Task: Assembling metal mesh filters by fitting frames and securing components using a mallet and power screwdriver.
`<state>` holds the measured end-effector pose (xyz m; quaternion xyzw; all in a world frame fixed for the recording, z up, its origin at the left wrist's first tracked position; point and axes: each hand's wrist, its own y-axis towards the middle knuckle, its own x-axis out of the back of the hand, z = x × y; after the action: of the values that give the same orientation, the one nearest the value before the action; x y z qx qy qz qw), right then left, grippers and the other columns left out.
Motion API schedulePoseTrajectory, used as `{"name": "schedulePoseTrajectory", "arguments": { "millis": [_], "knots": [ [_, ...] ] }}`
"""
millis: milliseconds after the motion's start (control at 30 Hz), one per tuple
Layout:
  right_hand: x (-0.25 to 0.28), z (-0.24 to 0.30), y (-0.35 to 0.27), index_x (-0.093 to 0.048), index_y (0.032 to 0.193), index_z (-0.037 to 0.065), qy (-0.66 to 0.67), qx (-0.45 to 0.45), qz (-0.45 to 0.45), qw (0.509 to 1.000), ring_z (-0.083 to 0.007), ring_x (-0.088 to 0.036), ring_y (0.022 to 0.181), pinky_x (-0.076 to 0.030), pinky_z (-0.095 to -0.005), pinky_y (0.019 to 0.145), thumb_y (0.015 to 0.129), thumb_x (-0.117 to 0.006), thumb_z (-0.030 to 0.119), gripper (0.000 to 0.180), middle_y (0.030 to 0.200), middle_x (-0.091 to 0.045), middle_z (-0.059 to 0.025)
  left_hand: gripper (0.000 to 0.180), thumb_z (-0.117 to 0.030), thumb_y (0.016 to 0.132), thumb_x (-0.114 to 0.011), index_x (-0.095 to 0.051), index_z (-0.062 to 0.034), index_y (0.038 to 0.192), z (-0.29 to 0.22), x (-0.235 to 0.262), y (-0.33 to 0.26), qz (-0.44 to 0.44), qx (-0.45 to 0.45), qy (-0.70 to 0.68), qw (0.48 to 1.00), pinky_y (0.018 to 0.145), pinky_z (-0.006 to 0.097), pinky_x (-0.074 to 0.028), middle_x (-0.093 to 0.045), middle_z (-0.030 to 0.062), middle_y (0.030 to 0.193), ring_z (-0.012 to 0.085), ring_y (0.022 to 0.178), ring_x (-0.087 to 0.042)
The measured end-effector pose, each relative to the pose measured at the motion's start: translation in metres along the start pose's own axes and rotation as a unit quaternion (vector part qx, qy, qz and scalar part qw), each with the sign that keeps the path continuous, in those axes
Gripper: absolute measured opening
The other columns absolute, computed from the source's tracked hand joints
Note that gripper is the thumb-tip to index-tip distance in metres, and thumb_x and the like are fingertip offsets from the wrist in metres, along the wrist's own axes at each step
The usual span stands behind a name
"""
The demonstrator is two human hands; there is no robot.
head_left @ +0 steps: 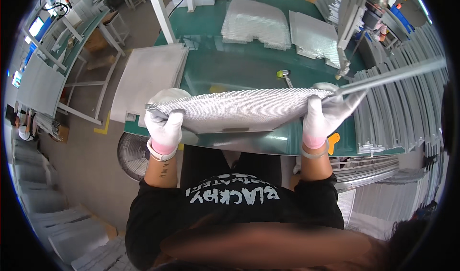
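Note:
A silvery mesh panel [244, 107] is held up over the near edge of the green table, tilted so that its long upper edge faces me. Its left end is gripped by my left hand [165, 123], thumb on the near side, in a white glove with a pink cuff. At the other end my right hand [323, 118], gloved the same way, pinches the panel with the thumb in front. A long thin metal strip [395, 76] runs from beside my right fingers out to the right; whether it is joined to the panel I cannot tell.
A small mallet [284, 75] lies beyond the panel on the green table [211, 62]. Mesh sheets are stacked behind [254, 23], pale panels [148, 72] at left. Many metal frame pieces [400, 105] stand at right. An orange tool [333, 143] rests by my right wrist; a fan [132, 155] stands below left.

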<state>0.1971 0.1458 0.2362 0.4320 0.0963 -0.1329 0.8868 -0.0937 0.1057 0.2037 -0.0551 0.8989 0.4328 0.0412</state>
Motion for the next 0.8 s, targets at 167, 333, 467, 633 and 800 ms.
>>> {"name": "schedulePoseTrajectory", "arguments": {
  "millis": [167, 333, 467, 633, 800],
  "knots": [
    [0.032, 0.003, 0.038, -0.049, 0.138, 0.004, -0.111, 0.051, 0.267, 0.956, -0.0162, -0.061, 0.077, -0.05, -0.0289, 0.069, 0.075, -0.074, -0.005, 0.068, 0.095, -0.066, -0.0093, 0.025, -0.011, 0.088, -0.067, -0.055, -0.0001, 0.107, 0.006, 0.008, -0.009, -0.047, 0.052, 0.007, 0.998, 0.087, 0.032, -0.048, -0.064, 0.0107, 0.103, 0.018, 0.092, -0.061],
    [0.018, 0.046, 0.088, -0.063, 0.121, 0.005, -0.237, 0.157, 0.457, 0.843, -0.0268, -0.061, 0.07, -0.05, -0.0335, 0.064, 0.07, -0.076, 0.001, 0.053, 0.082, -0.063, -0.0111, 0.028, -0.007, 0.087, -0.067, -0.057, 0.0027, 0.111, 0.015, 0.009, -0.007, -0.093, 0.08, -0.005, 0.992, 0.083, 0.026, -0.047, -0.064, 0.0054, 0.101, 0.0111, 0.09, -0.059],
    [-0.001, 0.07, 0.104, -0.062, 0.124, 0.008, -0.265, 0.173, 0.543, 0.778, -0.0308, -0.062, 0.071, -0.05, -0.0382, 0.064, 0.074, -0.07, 0.0, 0.05, 0.079, -0.062, -0.0104, 0.028, -0.007, 0.086, -0.069, -0.059, 0.0032, 0.109, 0.005, 0.012, 0.003, -0.044, 0.097, 0.014, 0.994, 0.08, 0.026, -0.048, -0.065, 0.0053, 0.098, 0.01, 0.085, -0.058],
    [-0.021, 0.07, 0.116, -0.06, 0.123, 0.008, -0.189, 0.174, 0.665, 0.702, -0.033, -0.06, 0.072, -0.048, -0.0388, 0.064, 0.076, -0.064, -0.005, 0.049, 0.081, -0.061, -0.0097, 0.029, -0.006, 0.081, -0.073, -0.064, 0.0029, 0.106, -0.036, 0.029, 0.039, 0.193, 0.211, 0.093, 0.954, 0.081, 0.03, -0.051, -0.068, 0.0064, 0.093, 0.0145, 0.084, -0.064],
    [-0.055, 0.073, 0.104, -0.061, 0.117, 0.006, -0.193, 0.113, 0.696, 0.682, -0.0296, -0.063, 0.079, -0.051, -0.0373, 0.068, 0.078, -0.068, 0.004, 0.04, 0.09, -0.063, -0.0111, 0.028, -0.005, 0.08, -0.074, -0.061, 0.0032, 0.104, -0.02, 0.014, 0.029, 0.071, 0.074, -0.029, 0.994, 0.076, 0.027, -0.05, -0.065, 0.0074, 0.095, 0.0122, 0.083, -0.06]
  ]
}}
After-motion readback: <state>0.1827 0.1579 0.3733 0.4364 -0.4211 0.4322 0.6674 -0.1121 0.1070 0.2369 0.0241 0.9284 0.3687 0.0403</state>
